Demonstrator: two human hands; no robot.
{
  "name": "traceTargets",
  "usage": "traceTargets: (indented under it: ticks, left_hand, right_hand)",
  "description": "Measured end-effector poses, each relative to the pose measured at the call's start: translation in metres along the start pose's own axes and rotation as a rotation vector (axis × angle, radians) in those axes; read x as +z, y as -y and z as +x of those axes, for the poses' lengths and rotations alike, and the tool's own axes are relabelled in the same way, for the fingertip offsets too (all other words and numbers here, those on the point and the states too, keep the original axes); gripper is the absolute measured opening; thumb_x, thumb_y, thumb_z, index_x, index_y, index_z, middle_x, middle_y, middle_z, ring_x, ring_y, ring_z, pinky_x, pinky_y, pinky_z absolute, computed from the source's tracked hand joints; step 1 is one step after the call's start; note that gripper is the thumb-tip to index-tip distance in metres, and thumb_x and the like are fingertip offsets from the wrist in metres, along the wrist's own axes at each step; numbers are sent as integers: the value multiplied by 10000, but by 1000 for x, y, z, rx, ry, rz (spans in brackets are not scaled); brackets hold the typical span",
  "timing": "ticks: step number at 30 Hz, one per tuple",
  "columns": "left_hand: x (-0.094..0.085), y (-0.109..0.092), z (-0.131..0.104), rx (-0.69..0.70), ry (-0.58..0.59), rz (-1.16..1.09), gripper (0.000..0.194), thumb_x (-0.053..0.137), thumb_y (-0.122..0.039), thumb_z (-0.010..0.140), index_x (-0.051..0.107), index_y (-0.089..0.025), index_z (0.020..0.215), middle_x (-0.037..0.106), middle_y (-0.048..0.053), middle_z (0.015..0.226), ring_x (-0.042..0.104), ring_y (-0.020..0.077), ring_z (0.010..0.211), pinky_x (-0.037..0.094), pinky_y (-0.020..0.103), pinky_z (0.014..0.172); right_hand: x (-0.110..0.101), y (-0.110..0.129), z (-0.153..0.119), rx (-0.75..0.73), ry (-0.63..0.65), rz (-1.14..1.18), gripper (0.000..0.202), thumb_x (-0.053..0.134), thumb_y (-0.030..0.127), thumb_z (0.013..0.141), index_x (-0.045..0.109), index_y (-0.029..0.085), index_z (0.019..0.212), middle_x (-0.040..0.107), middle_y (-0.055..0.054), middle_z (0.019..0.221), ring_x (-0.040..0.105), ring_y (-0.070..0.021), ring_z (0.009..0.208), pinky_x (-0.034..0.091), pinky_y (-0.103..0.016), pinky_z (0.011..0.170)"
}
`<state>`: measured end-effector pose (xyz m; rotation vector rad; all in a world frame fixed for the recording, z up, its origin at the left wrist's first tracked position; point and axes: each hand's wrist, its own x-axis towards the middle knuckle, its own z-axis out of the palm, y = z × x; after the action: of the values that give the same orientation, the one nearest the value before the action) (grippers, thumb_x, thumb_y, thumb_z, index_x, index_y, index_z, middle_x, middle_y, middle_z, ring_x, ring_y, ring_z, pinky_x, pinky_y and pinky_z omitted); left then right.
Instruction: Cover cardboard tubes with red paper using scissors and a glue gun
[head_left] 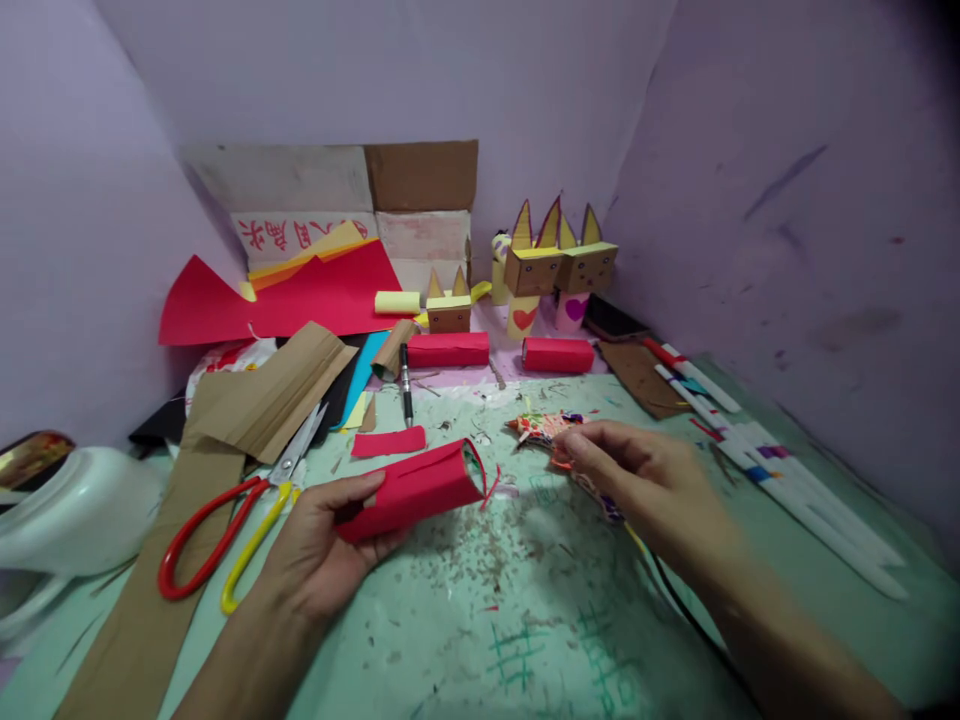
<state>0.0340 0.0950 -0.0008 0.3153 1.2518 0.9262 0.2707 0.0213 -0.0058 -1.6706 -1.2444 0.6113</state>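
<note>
My left hand [326, 545] is wrapped round a red paper-covered tube [427, 488], whose open end points right and shows a pale inside. A thin red strip [491, 487] hangs by that end. To the right, my right hand [637, 465] has its thumb and fingertips together over a patterned, floral-coloured item [544, 428] lying on the table. What the fingertips hold, if anything, is hidden. A flat red paper piece [388, 441] lies just behind the held tube, beside a black pen [406, 385].
Red-and-yellow-handled scissors [251, 520] lie on the left near cardboard strips [135, 560] and a white teapot [82, 520]. Two red tubes [448, 349] and cardboard animal figures [532, 270] stand behind. White markers [780, 480] lie right; a cable [690, 610] runs under my right arm.
</note>
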Motion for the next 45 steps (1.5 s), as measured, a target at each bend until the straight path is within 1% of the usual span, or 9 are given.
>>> traceTargets:
  ticks: [3, 6, 9, 12, 15, 18, 27, 39, 45]
  left_hand:
    - [1, 1, -1, 46, 24, 32, 151, 601, 9, 640, 665, -77, 747, 719, 114, 744, 672, 212, 601, 576, 329, 504]
    - [1, 6, -4, 207, 111, 82, 132, 690, -46, 555, 705, -89, 679, 715, 88, 671, 678, 236, 677, 584, 317, 594]
    - [-2, 13, -6, 316, 221, 155, 156, 790, -144, 492, 730, -111, 632, 708, 73, 638, 675, 273, 776, 565, 326, 714]
    - [-7, 21, -6, 383, 260, 236, 214, 832, -207, 497, 756, -132, 682, 727, 77, 793, 658, 271, 842, 541, 318, 738]
    - [-12, 26, -4, 471, 287, 339, 210, 823, -260, 567, 764, -148, 733, 694, 90, 1007, 631, 275, 929, 526, 297, 738]
    - [-15, 28, -5, 517, 312, 428, 176, 799, -288, 622, 760, -162, 738, 663, 86, 1062, 624, 261, 919, 514, 273, 701]
    - [-16, 28, -2, 550, 349, 465, 142, 780, -287, 660, 767, -177, 749, 667, 64, 1043, 619, 216, 881, 500, 239, 716]
    - [-13, 26, -4, 498, 344, 453, 148, 782, -277, 624, 749, -164, 713, 648, 70, 1041, 602, 216, 837, 484, 257, 688]
    - [-16, 27, -2, 528, 351, 498, 153, 778, -293, 635, 746, -170, 720, 661, 60, 1004, 605, 203, 811, 485, 254, 688]
  right_hand:
    - [9, 21, -3, 156, 186, 349, 307, 607, 485, 767, 627, 184, 821, 728, -69, 786, 622, -159, 587, 346, -207, 382]
    - [21, 31, -6, 271, 287, 504, 363, 668, 470, 702, 546, 198, 909, 729, -74, 825, 631, -160, 588, 343, -208, 384]
    - [34, 29, -7, 332, 272, 524, 488, 688, 421, 686, 526, 182, 1080, 732, -81, 835, 675, -219, 715, 388, -248, 440]
    - [49, 22, -9, 382, 259, 578, 657, 716, 368, 658, 466, 162, 1230, 744, -95, 884, 695, -262, 786, 470, -316, 548]
    - [61, 16, -10, 428, 253, 642, 790, 754, 331, 591, 420, 164, 1288, 756, -85, 877, 707, -264, 768, 508, -361, 650]
    - [67, 17, -10, 465, 249, 649, 859, 764, 295, 523, 415, 149, 1295, 762, -77, 825, 703, -249, 701, 513, -356, 646]
    - [57, 12, -9, 376, 336, 570, 774, 658, 276, 591, 424, 126, 1313, 748, -69, 755, 703, -251, 709, 524, -368, 662]
    - [55, 11, -10, 416, 300, 634, 700, 590, 183, 508, 494, 125, 1199, 683, -14, 637, 576, -164, 537, 413, -271, 498]
    - [59, 6, -12, 354, 291, 576, 595, 548, 185, 544, 509, 160, 1137, 682, -45, 669, 597, -193, 567, 418, -297, 500]
